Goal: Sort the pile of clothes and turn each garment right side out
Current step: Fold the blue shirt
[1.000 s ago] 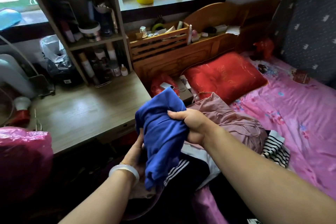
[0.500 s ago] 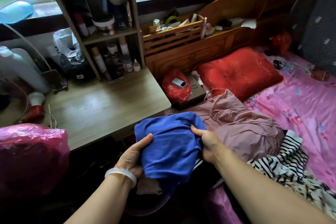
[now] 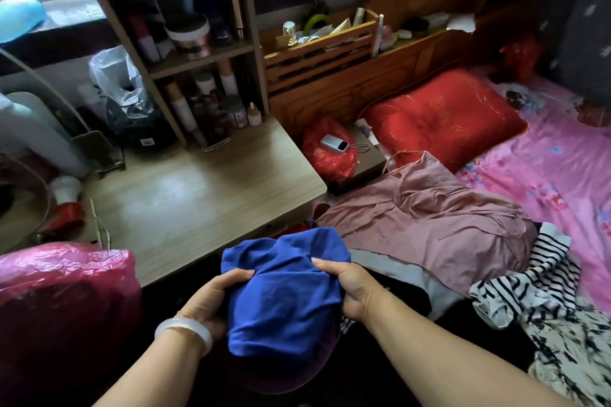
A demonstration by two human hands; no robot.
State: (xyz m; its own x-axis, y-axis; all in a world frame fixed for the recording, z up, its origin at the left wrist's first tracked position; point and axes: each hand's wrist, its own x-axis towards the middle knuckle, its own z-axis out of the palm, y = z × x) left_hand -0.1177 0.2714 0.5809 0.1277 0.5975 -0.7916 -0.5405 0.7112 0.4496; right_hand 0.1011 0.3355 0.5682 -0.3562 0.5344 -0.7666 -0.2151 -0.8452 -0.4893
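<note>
A bunched blue garment point(image 3: 284, 294) hangs between my hands in the lower middle of the view. My left hand point(image 3: 211, 301) grips its left side, thumb on top of the cloth. My right hand point(image 3: 350, 287) grips its right side, thumb pressed into the folds. Behind it the pile lies on the bed: a dusty-pink garment point(image 3: 426, 218), a grey-and-black piece point(image 3: 396, 277) under it, a black-and-white striped top point(image 3: 529, 284) and a black-and-white patterned cloth point(image 3: 575, 350) at the right.
A wooden desk point(image 3: 185, 205) with a shelf of bottles point(image 3: 198, 76) stands at the left. A pink plastic bag point(image 3: 62, 301) bulges at the lower left. The bed has a pink floral sheet point(image 3: 555, 175), a red pillow point(image 3: 443, 116) and a red bag with a power bank point(image 3: 330, 152).
The blue garment has come down from chest height and now sits low between both hands. My left hand moved from under the cloth to its left side. The view tilted downward.
</note>
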